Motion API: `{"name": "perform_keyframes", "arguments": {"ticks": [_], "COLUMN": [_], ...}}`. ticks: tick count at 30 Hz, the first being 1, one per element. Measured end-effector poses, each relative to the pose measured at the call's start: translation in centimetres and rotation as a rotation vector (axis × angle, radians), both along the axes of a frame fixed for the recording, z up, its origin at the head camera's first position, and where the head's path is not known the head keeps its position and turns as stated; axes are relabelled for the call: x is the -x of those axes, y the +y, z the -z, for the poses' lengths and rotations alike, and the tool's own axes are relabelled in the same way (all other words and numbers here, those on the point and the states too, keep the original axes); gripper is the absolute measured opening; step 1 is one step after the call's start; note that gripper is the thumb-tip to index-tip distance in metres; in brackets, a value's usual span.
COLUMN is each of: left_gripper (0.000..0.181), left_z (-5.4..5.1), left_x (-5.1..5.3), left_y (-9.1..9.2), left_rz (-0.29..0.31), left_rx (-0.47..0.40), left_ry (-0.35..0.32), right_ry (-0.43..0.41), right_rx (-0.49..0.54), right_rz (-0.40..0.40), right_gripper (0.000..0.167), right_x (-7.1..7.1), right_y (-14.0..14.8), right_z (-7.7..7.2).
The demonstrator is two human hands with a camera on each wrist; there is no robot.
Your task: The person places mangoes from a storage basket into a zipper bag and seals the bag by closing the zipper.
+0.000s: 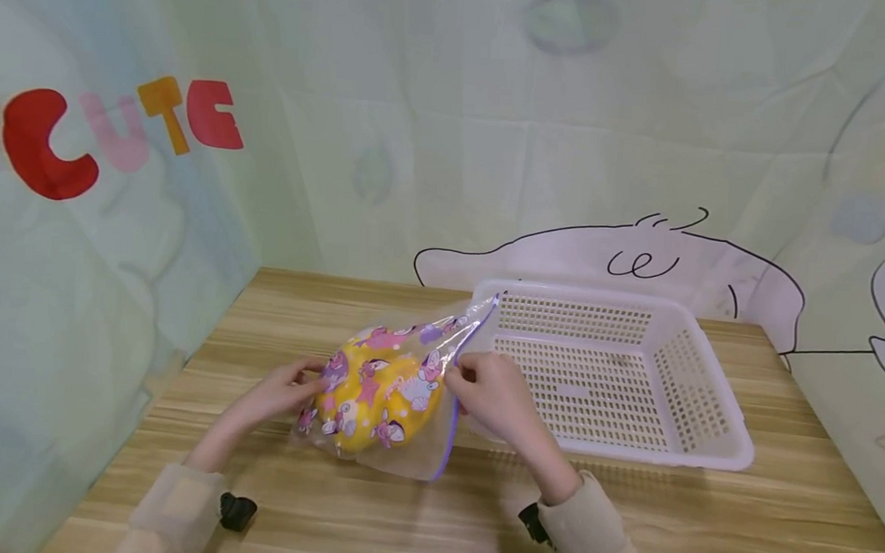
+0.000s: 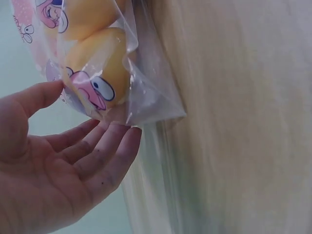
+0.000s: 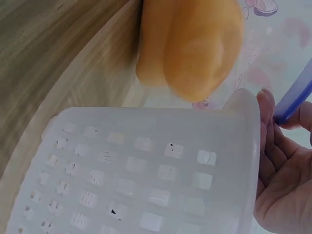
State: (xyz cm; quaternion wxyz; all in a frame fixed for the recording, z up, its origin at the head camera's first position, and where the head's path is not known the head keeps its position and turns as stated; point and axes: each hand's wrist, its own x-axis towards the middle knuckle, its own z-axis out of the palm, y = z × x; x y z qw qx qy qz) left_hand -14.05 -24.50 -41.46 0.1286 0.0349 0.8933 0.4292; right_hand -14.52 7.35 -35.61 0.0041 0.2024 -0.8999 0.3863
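Observation:
A clear printed zip bag (image 1: 376, 394) with a blue-purple zip edge lies on the table, tilted up toward the basket. Smooth yellow-orange rounded things (image 3: 202, 48) fill it; their kind is unclear. At the bag's left end, my left hand (image 1: 289, 394) touches the plastic with its thumb and fingertips, the fingers fairly straight. In the left wrist view, the left hand (image 2: 73, 151) has its palm facing the bag's lower end. My right hand (image 1: 498, 392) pinches the zip edge between thumb and fingers, beside the basket's near left rim.
A white plastic basket (image 1: 734, 442) with a perforated base and walls stands right of the bag. Nothing shows inside it. The wooden table (image 1: 369, 523) meets printed cloth walls (image 1: 449, 143) at the back and sides. Dark wrist devices (image 1: 237, 512) sit at both cuffs.

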Motion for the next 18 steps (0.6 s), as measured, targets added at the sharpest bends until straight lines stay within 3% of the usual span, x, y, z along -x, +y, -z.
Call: {"name": "perform_keyframes", "arguments": {"ticks": [6, 18], "left_gripper": [0.058, 0.054], "left_z": [0.1, 0.2], "left_x": [-1.1, -3.6], "left_y": [-0.7, -0.9], "left_rz": [0.000, -0.107], "left_rx": [-0.007, 0.044], "left_ry": [-0.003, -0.041], "right_ry": [0.027, 0.092], "right_rx": [-0.061, -0.131], "right_rz": [-0.010, -0.071], "right_gripper": [0.035, 0.027], "right_x": [0.2, 1.0], "right_y": [-0.4, -1.7], "right_z": [-0.6, -1.9]}}
